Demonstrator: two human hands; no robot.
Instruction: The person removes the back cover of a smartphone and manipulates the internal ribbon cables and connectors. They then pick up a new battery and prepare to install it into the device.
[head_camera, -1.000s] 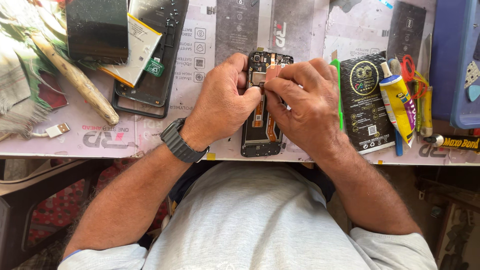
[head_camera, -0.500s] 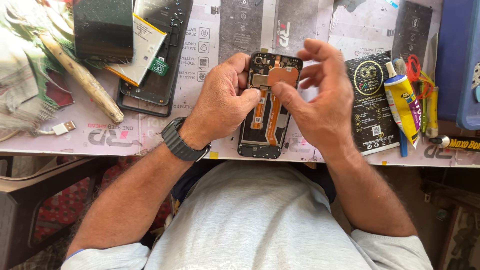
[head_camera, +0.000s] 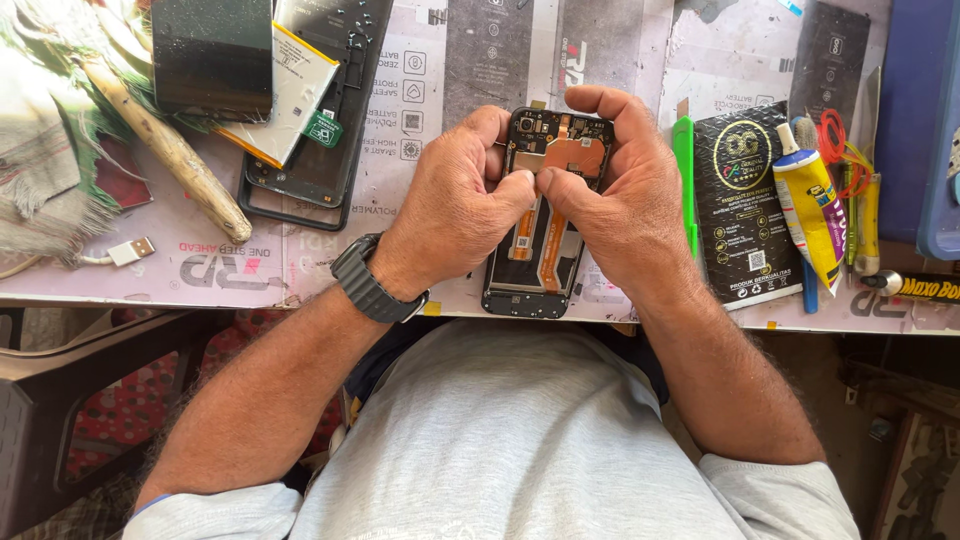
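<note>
An opened black phone lies back-up on the work mat, its copper-coloured board and orange flex cables showing. My left hand, with a dark watch on its wrist, grips the phone's left edge, thumb pressed on the upper board. My right hand holds the right edge and top corner, its thumb meeting the left thumb over the board. Both thumbs press side by side at the phone's upper middle.
Another opened phone frame with a battery and a dark screen panel lies at the upper left, beside a wooden-handled brush. A green pry tool, black battery pack, glue tube and blue box sit right.
My right hand, lifted with spread fingers half a second ago, has come back down onto the phone. Both thumbs now press together on the upper board.
</note>
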